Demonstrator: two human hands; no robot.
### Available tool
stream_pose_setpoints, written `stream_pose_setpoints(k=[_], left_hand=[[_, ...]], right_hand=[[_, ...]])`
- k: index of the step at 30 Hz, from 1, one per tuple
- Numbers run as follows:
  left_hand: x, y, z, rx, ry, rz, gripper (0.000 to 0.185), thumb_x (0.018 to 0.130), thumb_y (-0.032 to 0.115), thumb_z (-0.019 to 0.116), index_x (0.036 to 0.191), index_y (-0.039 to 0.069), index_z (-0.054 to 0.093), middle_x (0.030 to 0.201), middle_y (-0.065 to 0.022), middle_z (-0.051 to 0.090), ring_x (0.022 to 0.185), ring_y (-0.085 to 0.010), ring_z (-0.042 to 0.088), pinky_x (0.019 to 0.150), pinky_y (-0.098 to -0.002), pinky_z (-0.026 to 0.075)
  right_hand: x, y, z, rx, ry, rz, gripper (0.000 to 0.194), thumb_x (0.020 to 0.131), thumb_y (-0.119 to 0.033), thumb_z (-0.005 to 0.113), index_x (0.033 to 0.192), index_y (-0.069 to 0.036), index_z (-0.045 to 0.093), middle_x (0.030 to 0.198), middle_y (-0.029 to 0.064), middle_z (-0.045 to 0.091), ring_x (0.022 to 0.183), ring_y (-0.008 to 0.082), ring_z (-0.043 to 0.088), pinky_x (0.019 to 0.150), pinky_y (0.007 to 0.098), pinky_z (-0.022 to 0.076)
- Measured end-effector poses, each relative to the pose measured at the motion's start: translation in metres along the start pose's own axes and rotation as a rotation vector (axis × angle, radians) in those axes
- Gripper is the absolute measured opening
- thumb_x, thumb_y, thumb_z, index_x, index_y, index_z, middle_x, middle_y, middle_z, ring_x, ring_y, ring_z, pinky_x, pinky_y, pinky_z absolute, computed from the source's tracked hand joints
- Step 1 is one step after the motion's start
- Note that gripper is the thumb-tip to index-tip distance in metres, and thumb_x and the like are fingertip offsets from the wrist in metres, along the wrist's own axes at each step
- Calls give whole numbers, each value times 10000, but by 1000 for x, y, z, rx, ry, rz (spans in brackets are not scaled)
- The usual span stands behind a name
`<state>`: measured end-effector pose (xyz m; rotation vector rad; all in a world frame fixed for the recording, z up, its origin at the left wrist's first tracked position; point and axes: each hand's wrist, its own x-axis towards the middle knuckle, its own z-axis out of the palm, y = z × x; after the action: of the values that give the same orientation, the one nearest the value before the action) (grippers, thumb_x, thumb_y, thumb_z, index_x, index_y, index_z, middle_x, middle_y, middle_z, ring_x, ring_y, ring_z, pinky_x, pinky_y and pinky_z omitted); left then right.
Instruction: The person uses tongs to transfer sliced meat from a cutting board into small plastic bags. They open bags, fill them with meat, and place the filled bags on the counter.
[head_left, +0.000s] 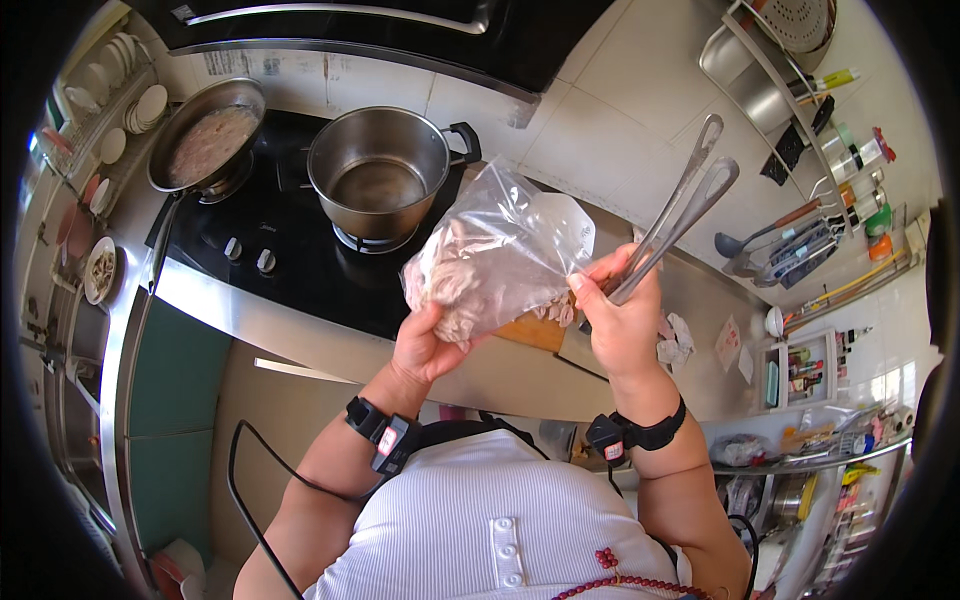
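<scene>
My left hand (429, 346) cups the bottom of a clear plastic bag (510, 225) from below. Pale, pinkish meat (454, 281) fills the bag's lower left end. With thumb and fingers my right hand (624, 307) pinches the bag's other end. The same hand also holds metal utensils with long looped handles (686, 214), which point up and right; their lower ends are partly hidden. Beneath the bag, a wooden cutting board (531, 332) shows in part, with pale cut pieces (559, 309) on it.
A steel pot (379, 169) stands on the black gas hob (300, 289), left of the bag. Farther left, a frying pan (214, 142) holds pale, bubbly liquid. Crumpled white tissue (676, 339) lies right of the board. Utensils hang from a wall rack (814, 127).
</scene>
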<state>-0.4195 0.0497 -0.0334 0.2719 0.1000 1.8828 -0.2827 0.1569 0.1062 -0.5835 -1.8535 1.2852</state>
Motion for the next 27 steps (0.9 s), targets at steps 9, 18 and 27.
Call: stream_pose_setpoints(k=[9, 18, 27], left_hand=[[3, 7, -28, 188, 108, 24, 733, 747, 344, 728, 1336, 75, 383, 1281, -75, 504, 1177, -254, 483, 1013, -425, 377], [-31, 6, -91, -226, -13, -68, 545, 888, 445, 506, 1356, 185, 408, 1296, -98, 510, 1143, -345, 515, 953, -537, 409], [-49, -9, -97, -250, 119, -79, 654, 843, 590, 486, 1342, 171, 432, 1284, -135, 512, 1132, -379, 520, 914, -565, 428]], right_hand=[[-19, 17, -18, 20, -53, 27, 278, 777, 6, 666, 898, -53, 422, 768, 22, 553, 656, 66, 499, 614, 221, 430], [-47, 86, -148, -827, -248, 437, 417, 758, -296, 740, 928, 1, 503, 766, 97, 607, 674, 215, 609, 613, 321, 487], [-115, 208, -145, -1181, -263, 697, 515, 778, -450, 660, 926, 28, 537, 786, 224, 632, 752, 389, 620, 682, 446, 501]])
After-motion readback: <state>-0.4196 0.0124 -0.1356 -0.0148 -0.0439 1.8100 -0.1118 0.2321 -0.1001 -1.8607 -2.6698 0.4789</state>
